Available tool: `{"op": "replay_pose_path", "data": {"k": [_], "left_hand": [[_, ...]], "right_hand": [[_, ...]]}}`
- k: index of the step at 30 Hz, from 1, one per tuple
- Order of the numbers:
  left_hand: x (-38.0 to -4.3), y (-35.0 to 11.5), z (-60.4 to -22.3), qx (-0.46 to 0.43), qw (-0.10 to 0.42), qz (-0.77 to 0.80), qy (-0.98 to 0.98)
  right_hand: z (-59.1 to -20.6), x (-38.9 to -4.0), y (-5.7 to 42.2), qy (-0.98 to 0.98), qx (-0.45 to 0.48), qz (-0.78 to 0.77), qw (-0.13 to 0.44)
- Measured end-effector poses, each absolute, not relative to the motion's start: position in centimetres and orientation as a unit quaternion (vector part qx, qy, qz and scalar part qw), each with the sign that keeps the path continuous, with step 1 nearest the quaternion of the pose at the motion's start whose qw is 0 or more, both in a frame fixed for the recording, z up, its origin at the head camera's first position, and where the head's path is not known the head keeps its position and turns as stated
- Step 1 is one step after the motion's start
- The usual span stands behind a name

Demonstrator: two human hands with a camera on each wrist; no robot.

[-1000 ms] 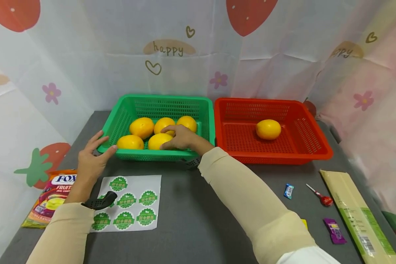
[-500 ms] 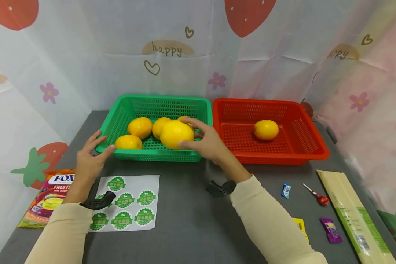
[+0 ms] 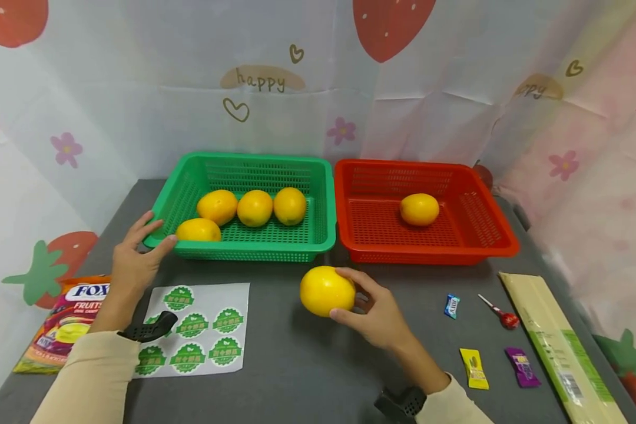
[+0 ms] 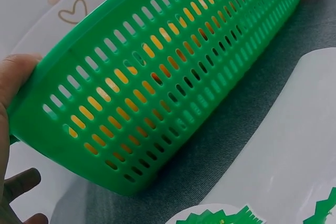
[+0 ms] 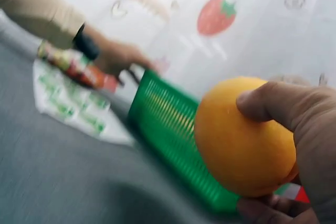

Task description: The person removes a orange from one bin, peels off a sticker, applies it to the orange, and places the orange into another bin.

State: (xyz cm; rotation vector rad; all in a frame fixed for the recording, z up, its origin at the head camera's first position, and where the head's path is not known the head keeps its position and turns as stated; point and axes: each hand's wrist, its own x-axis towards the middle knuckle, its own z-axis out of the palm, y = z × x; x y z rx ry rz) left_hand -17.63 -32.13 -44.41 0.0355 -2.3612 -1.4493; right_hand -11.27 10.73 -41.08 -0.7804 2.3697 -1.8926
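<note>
My right hand (image 3: 376, 312) holds an orange (image 3: 325, 291) above the grey table in front of the baskets. In the right wrist view the thumb (image 5: 268, 100) presses the top of the orange, with fingers underneath. My left hand (image 3: 138, 262) holds the front left corner of the green basket (image 3: 244, 250). In the left wrist view its thumb (image 4: 18, 72) lies at the basket's rim and two fingertips stand apart below. Several oranges (image 3: 255, 208) lie in the green basket. The red basket (image 3: 403, 254) on the right holds one orange (image 3: 420, 209).
A sheet of green round stickers (image 3: 193, 330) lies front left, beside a candy bag (image 3: 66, 324). At right are a blue candy (image 3: 452, 306), a lollipop (image 3: 509, 320), a yellow candy (image 3: 474, 368), a purple candy (image 3: 522, 367) and a long beige packet (image 3: 562, 341).
My right hand has taken an orange out of the green basket and brought it toward me, lower right, over the table. My left hand has stayed at the basket's corner.
</note>
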Motion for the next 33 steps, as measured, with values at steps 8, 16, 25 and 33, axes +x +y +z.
{"op": "replay_pose_path", "data": {"k": [8, 16, 25, 33], "left_hand": [[-17.3, -32.4, -43.9, 0.016, 0.18, -0.483, -0.857], [-14.1, -30.5, -42.8, -0.022, 0.309, -0.44, -0.843], [-11.0, -29.3, -44.8, -0.009, 0.297, -0.452, -0.841], [-10.8, -29.9, -48.4, 0.02, 0.258, -0.42, -0.87]], "right_hand": [[-44.7, -10.7, 12.3, 0.769, -0.234, -0.595, 0.017], [-46.8, -11.2, 13.0, 0.762, -0.245, -0.599, 0.027], [-47.1, -11.4, 13.4, 0.758, -0.262, -0.597, 0.012], [-47.1, -11.3, 13.4, 0.757, -0.269, -0.595, 0.018]]}}
